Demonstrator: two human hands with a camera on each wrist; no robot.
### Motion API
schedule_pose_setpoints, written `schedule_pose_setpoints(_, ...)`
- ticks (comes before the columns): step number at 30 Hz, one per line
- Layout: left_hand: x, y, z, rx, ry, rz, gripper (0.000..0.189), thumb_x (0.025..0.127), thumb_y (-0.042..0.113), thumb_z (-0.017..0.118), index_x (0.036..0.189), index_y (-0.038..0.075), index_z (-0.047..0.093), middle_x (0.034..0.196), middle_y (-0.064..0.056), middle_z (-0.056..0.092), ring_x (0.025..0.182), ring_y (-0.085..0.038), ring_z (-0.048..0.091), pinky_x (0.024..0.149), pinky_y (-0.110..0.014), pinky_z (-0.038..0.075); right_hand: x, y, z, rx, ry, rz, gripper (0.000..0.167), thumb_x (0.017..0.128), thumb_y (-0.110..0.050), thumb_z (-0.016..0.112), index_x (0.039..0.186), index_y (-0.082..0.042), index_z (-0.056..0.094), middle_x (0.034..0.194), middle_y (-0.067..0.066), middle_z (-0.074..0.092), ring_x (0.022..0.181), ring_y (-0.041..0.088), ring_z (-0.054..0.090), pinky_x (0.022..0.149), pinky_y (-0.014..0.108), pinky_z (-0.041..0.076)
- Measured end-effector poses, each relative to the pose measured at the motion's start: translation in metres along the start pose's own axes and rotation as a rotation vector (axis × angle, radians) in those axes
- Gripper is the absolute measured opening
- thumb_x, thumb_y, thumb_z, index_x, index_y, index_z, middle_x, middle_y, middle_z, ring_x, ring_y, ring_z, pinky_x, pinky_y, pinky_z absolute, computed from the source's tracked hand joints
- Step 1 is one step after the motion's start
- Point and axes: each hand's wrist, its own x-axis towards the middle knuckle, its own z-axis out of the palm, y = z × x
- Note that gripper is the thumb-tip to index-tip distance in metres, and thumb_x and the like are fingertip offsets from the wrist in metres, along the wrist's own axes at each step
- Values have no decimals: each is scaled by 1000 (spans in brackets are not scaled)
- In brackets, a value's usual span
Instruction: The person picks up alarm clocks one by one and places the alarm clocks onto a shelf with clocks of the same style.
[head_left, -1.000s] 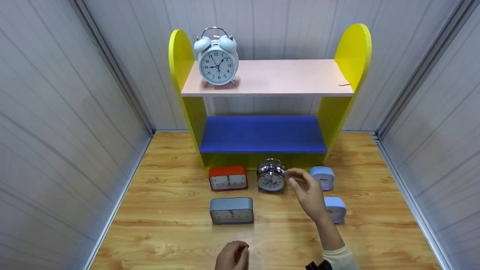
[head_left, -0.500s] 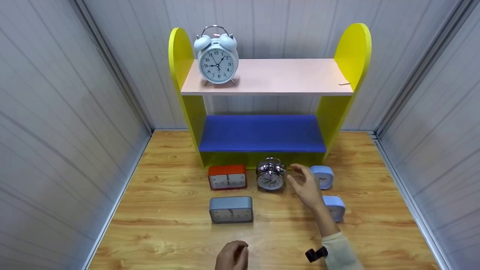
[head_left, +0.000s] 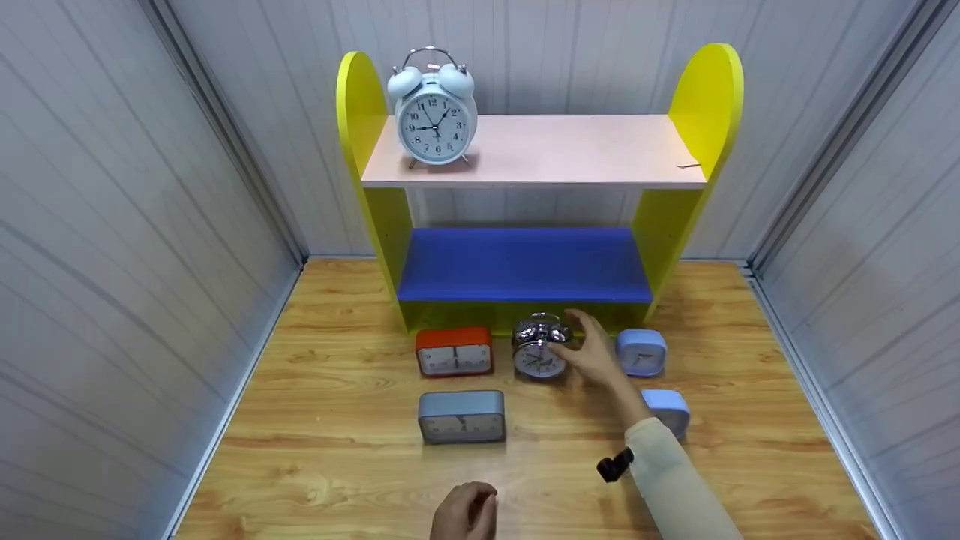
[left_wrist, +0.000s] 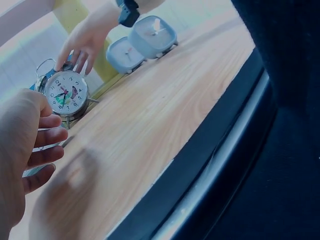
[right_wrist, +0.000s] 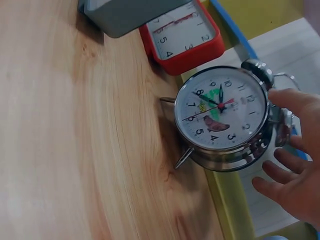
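A silver twin-bell alarm clock [head_left: 539, 361] stands upright on the wooden floor before the shelf. My right hand [head_left: 596, 356] is at its right side, thumb in front and fingers behind. In the right wrist view, the thumb reaches the bells of the alarm clock [right_wrist: 220, 107], while the other fingers [right_wrist: 280, 172] stay spread apart from its body. My left hand [head_left: 466, 512] idles near the bottom edge, fingers loosely curled around nothing. A red clock [head_left: 454, 339] stands left of the silver one, with a grey-blue clock [head_left: 461, 405] in front of the red one.
A yellow-sided shelf unit has a pink upper board [head_left: 570, 150] and a blue lower board [head_left: 525, 262]. On the pink board's left stands a white twin-bell alarm clock [head_left: 435, 127]. Two light blue clocks [head_left: 641, 352] stand to the right, the nearer partly behind the right forearm.
My right hand has moved left and forward from beside the silver alarm clock to right at it. The left hand and the clocks have stayed in place.
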Motion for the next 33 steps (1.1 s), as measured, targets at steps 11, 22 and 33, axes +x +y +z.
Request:
schedule_pose_setpoints(11, -1, 2, -5, 15, -34, -39, 6, 103, 21, 69, 102, 21, 74, 89, 16, 63, 78, 0, 53, 68, -27, 50, 14, 7, 8, 44, -157, 13, 75, 80, -21, 94, 142, 1, 57, 137, 24, 63, 129, 45, 58, 113, 60, 40)
schedule_pose_setpoints(22, -2, -4, -7, 8, -12, 4, 7, 104, 20, 67, 102, 18, 74, 88, 15, 64, 77, 0, 54, 67, -26, 50, 10, 14, 11, 159, -188, 57, 75, 79, -8, 93, 143, 5, 55, 135, 25, 65, 129, 43, 58, 115, 55, 41)
schedule_pose_setpoints(33, -2, -7, -11, -18, -17, 1, 8, 104, 20, 67, 102, 16, 74, 88, 15, 63, 75, 0, 54, 66, -25, 51, 7, 17, 13, 179, -159, 77, 67, 79, -7, 93, 136, 4, 60, 127, 24, 68, 122, 42, 63, 111, 57, 45)
